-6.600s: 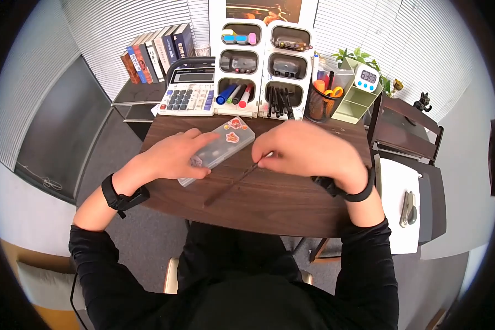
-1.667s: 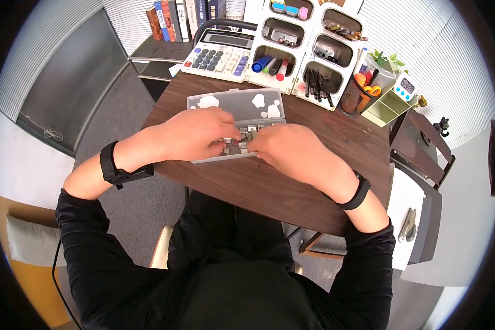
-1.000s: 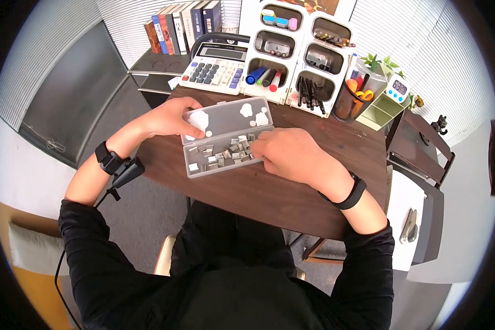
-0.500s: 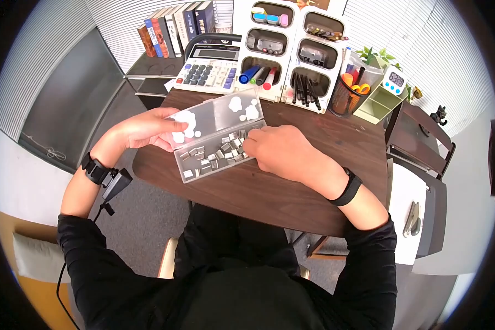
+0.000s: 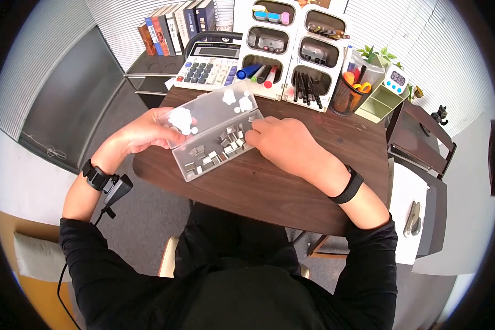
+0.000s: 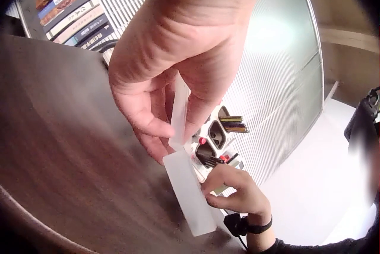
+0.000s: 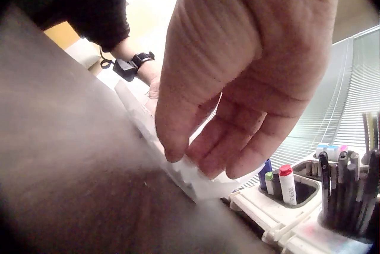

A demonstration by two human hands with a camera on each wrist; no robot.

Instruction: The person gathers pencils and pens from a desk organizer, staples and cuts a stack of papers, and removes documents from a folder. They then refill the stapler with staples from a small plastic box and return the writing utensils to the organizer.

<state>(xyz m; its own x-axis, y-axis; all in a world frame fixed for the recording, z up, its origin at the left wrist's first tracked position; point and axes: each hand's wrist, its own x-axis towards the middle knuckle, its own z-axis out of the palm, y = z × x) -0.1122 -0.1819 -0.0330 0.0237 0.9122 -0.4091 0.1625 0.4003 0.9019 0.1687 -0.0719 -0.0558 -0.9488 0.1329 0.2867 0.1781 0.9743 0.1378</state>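
A translucent plastic box (image 5: 208,110) with white patches on its raised lid lies open at a slant over the brown desk (image 5: 291,203). Small silvery metal pieces (image 5: 234,144) are scattered in its lower half. My left hand (image 5: 146,132) grips the lid's left end, thumb inside and fingers behind, as the left wrist view shows beside the box's pale side (image 6: 190,194). At the opposite end, my right hand (image 5: 286,144) pinches the box wall between thumb and fingers. In the right wrist view this hand (image 7: 243,70) covers that end, and its fingertips are partly blurred.
Behind the box stand a calculator (image 5: 206,72) and a white organizer (image 5: 289,66) with markers and black pens. A mesh pen cup (image 5: 346,100) and green holder (image 5: 378,104) are at the back right. Books (image 5: 179,27) stand back left; a stapler (image 5: 412,219) lies on white paper at right.
The box, closed earlier, is open, and the thin dark item has left my right hand. Over the last half second the box shifted slightly left and the metal pieces slid about inside.
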